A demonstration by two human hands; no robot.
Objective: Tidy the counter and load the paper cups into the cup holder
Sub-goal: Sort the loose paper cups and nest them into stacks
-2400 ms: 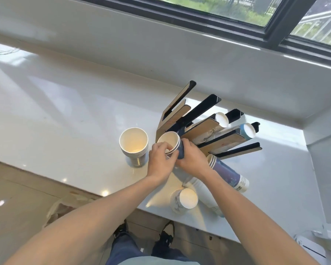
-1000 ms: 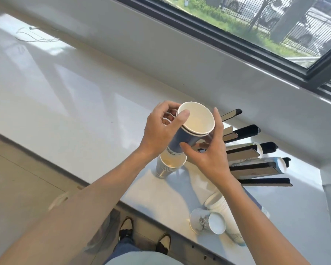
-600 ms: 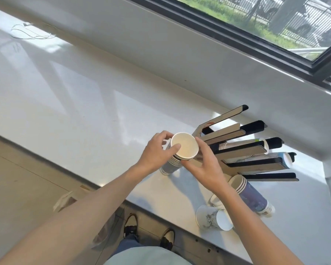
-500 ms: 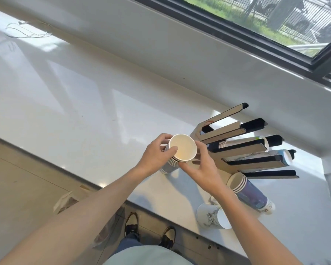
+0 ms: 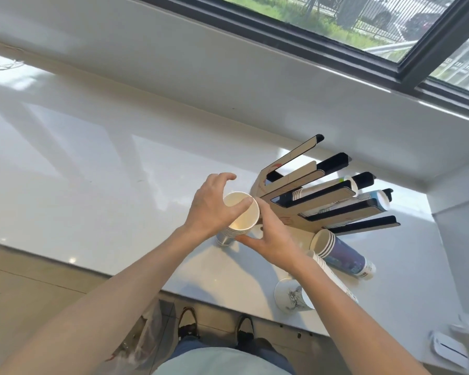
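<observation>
- Paper cups: featherweight, thin-walled, easily crushed or dented by a hard squeeze; rolled rims stiffest, so best held lightly around the upper wall just under the rim, thumb one side and fingers opposite.
- Nested stack likely to telescope or jam if pushed down crooked; smooth coated sides probably a little slippery.
- Upright stack of cups (image 5: 234, 226) standing on the white table (image 5: 92, 158), just in front of the cup holder (image 5: 322, 201); cream-white inside, several ringed rims showing below the top cup, grey-blue walls lower down.
- Left hand (image 5: 214, 209) wrapped over the stack's near-left side, thumb lying across the top rim, fingers half curled and partly lifted off: a loose grip, not a clamp.
- Right hand (image 5: 271, 236) cupped against the stack's right and lower side, thumb under the rims, fingers hidden behind; steadying contact rather than a firm grip.
- Cup holder of cardboard and black slats fanned toward the window, two slots already carrying cups.
- Blue printed stack (image 5: 341, 255) lying on its side right of the hands; a white cup with a drawing (image 5: 293, 296) tipped over near the table edge, both not yet loaded.
</observation>
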